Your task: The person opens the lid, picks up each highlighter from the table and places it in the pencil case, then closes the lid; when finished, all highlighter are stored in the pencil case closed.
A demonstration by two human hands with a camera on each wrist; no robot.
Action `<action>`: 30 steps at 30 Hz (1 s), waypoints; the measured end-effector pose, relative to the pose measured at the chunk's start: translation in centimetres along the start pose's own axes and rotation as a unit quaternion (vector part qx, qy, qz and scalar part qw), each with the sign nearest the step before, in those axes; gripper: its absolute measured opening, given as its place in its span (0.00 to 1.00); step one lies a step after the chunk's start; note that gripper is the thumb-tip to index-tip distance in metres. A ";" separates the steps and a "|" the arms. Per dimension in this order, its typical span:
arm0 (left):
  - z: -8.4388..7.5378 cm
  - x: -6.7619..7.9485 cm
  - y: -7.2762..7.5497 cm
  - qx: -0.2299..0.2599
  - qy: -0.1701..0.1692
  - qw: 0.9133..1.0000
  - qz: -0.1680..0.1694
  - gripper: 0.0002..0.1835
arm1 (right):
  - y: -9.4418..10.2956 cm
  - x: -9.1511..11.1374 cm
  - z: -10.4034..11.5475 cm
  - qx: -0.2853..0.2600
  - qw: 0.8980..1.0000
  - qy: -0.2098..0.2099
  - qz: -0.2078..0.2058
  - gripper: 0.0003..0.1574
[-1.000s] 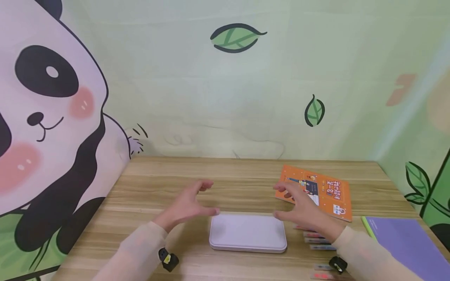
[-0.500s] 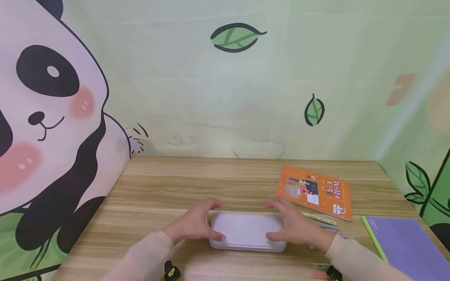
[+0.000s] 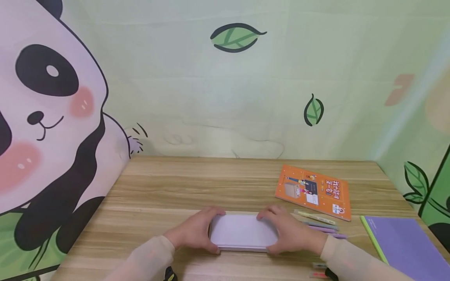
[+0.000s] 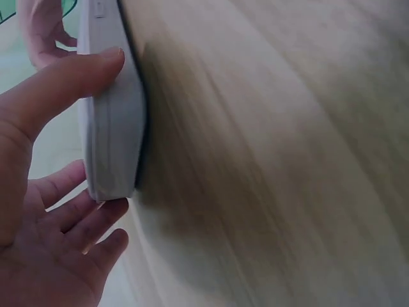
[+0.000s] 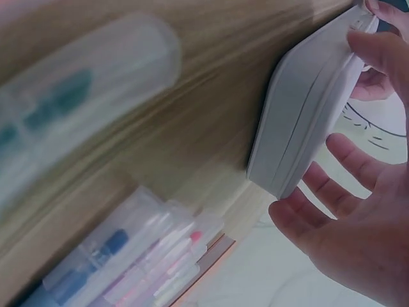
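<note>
A flat white pencil case (image 3: 243, 231) with rounded corners lies on the wooden table in front of me, its lid down. My left hand (image 3: 197, 231) holds its left end, thumb at the near edge and fingers around the far side. At the opposite end my right hand (image 3: 293, 233) grips it the same way. In the left wrist view the thumb presses the case's side (image 4: 115, 137), where a seam runs along it. The right wrist view shows the seam between lid and base, with fingertips along the lid edge of the case (image 5: 307, 109).
Several pens (image 3: 321, 228) with clear caps lie right of the case, some partly behind my right arm. An orange booklet (image 3: 316, 193) sits at the back right. A purple notebook (image 3: 408, 246) with a green spine lies at the far right. A panda-printed backdrop (image 3: 218, 97) stands behind the table.
Both hands have come down and inward from above the pencil case. Their fingers and thumbs have closed on its two ends. The case has hardly moved.
</note>
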State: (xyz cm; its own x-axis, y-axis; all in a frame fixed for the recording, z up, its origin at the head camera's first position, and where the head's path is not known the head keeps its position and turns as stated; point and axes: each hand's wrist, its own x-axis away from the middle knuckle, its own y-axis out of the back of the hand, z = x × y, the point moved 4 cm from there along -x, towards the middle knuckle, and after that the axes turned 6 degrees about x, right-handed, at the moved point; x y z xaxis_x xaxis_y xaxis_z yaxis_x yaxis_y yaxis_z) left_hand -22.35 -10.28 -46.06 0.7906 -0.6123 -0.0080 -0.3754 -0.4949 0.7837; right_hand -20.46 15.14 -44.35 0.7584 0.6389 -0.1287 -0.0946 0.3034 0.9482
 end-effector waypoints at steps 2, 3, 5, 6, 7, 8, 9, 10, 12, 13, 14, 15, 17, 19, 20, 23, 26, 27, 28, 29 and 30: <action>0.1 0.1 -0.2 -0.016 -0.014 1.000 0.001 0.51 | -0.2 0.0 0.0 0.009 1.000 0.001 0.013 0.49; 0.1 0.1 -0.3 -0.023 -0.020 1.000 0.001 0.51 | -0.3 0.0 0.0 0.014 1.000 0.001 0.019 0.50; 0.2 0.2 -0.5 -0.034 -0.029 0.999 -0.001 0.51 | -0.4 0.0 -0.1 0.021 0.999 0.002 0.027 0.52; 0.3 0.2 -0.5 -0.039 -0.033 0.999 -0.002 0.51 | -0.4 0.0 -0.1 0.025 0.999 0.003 0.029 0.52; 0.3 0.2 -0.6 -0.039 -0.034 0.999 -0.004 0.51 | -0.4 -0.1 -0.1 0.029 0.999 0.005 0.028 0.52; 0.4 0.2 -0.6 -0.037 -0.034 0.999 -0.006 0.51 | -0.4 -0.1 -0.2 0.032 0.999 0.009 0.025 0.53; 0.4 0.2 -0.6 -0.036 -0.038 0.999 -0.010 0.51 | -0.4 -0.1 -0.2 0.036 0.999 0.014 0.022 0.53; 0.5 0.2 -0.6 -0.034 -0.038 0.999 -0.012 0.51 | -0.4 -0.2 -0.2 0.037 0.999 0.017 0.020 0.53; 0.5 0.2 -0.6 -0.029 -0.040 0.999 -0.016 0.51 | -0.3 -0.2 -0.3 0.041 0.999 0.024 0.015 0.54; 0.6 0.2 -0.6 -0.025 -0.040 0.999 -0.017 0.51 | -0.3 -0.3 -0.4 0.041 0.999 0.025 0.015 0.54; 0.6 0.2 -0.6 -0.025 -0.039 0.999 -0.017 0.51 | -0.3 -0.3 -0.4 0.040 0.999 0.027 0.015 0.54; 0.6 0.2 -0.6 -0.023 -0.037 0.999 -0.017 0.51 | -0.2 -0.4 -0.5 0.038 0.999 0.027 0.017 0.54; 0.6 0.1 -0.6 -0.018 -0.031 0.999 -0.015 0.51 | -0.2 -0.5 -0.7 0.033 0.999 0.027 0.023 0.54; 0.6 0.1 -0.6 -0.016 -0.027 0.999 -0.015 0.51 | -0.1 -0.6 -0.7 0.029 0.999 0.026 0.028 0.54; 0.6 0.1 -0.6 -0.016 -0.025 0.999 -0.014 0.51 | 0.0 -0.6 -0.8 0.027 0.999 0.025 0.030 0.54; 0.6 0.1 -0.6 -0.009 -0.024 1.000 -0.013 0.52 | 0.1 -0.8 -0.9 0.019 0.999 0.021 0.041 0.54; 0.7 0.1 -0.6 -0.001 -0.026 1.000 -0.012 0.53 | 0.3 -0.9 -1.1 -0.008 0.998 0.010 0.057 0.52; 0.7 0.2 -0.5 0.001 -0.026 1.000 -0.011 0.53 | 0.4 -0.9 -1.2 -0.016 0.998 0.007 0.063 0.51; 0.8 0.2 -0.5 0.003 -0.026 1.000 -0.011 0.54 | 0.5 -1.0 -1.2 -0.022 0.997 0.005 0.068 0.50; 0.8 0.2 -0.5 0.006 -0.026 1.000 -0.010 0.54 | 0.5 -1.0 -1.3 -0.030 0.997 0.002 0.073 0.50; 0.8 0.2 -0.5 0.007 -0.025 1.000 -0.009 0.54 | 0.6 -1.0 -1.4 -0.038 0.996 0.000 0.077 0.49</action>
State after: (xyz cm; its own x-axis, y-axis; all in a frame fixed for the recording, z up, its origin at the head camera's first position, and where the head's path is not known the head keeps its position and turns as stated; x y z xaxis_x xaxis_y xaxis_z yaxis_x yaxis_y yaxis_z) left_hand -22.42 -10.65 -46.92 0.7722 -0.6331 -0.0529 -0.3684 -0.5140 0.7747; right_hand -22.12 15.66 -44.04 0.7306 0.6826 0.0159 -0.2585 0.2550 0.9317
